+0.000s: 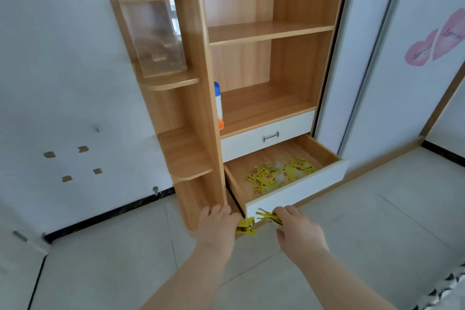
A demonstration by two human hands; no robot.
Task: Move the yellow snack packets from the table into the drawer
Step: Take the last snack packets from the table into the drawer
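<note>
The person's left hand grips a few yellow snack packets just outside the front left corner of the open drawer. The right hand pinches a second bunch in front of the drawer's white front, near that same corner. A pile of packets lies inside the drawer near its middle (many overlapping). The upper drawer is closed.
</note>
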